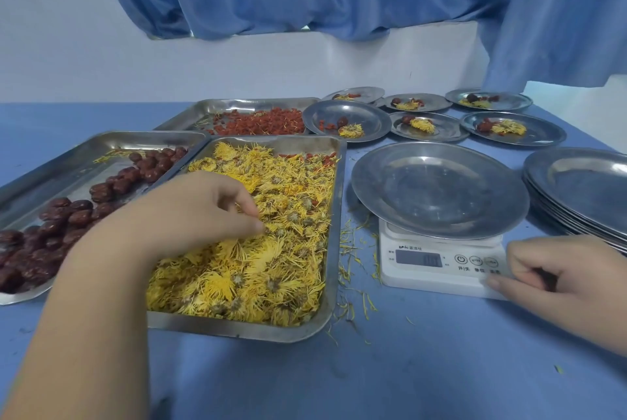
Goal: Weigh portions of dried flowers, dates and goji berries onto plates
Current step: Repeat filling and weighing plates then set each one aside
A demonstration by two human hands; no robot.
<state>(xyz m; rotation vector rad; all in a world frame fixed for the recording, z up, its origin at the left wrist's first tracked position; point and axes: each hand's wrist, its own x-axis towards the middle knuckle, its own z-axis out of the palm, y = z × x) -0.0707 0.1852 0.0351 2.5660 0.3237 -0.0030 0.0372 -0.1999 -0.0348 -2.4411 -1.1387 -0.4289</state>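
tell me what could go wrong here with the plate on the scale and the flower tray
1. The empty round steel plate overhangs the small white scale on every side, so a nudge could tip it.
2. The right hand rests against the scale's front corner, which might skew the reading.
3. The left hand is pinching dried yellow flowers from the rectangular steel tray; loose petals already litter the blue table, so more may drop.

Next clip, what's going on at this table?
A person is portioning ingredients onto plates. The left hand is pinching dried flowers in the middle tray, while the right hand rests at the scale, fingers by its buttons. The plate on the scale is empty. Six filled plates sit behind.
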